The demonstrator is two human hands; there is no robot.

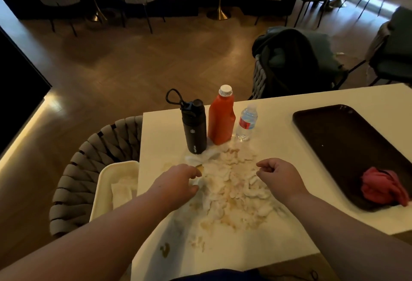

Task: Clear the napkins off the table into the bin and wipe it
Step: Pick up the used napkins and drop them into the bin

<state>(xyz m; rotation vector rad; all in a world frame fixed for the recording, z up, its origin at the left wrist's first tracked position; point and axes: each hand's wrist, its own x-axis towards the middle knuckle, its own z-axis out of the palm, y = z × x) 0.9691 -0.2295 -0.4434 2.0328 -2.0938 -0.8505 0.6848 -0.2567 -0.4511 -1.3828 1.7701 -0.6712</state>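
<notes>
Left hand [181, 183] grips stained white paper napkins [234, 189], cream plastic bin [106, 174] off the white table's [272, 124] left edge; right hand [281, 178] loosely curled, empty.

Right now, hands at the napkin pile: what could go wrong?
1. The black flask, red bottle and water bottle stand at the far edge of the torn napkins; a sweep could tip them.
2. The scraps are small and stained; dragging them left to the white bin may drop some off the table edge or smear stains.
</notes>
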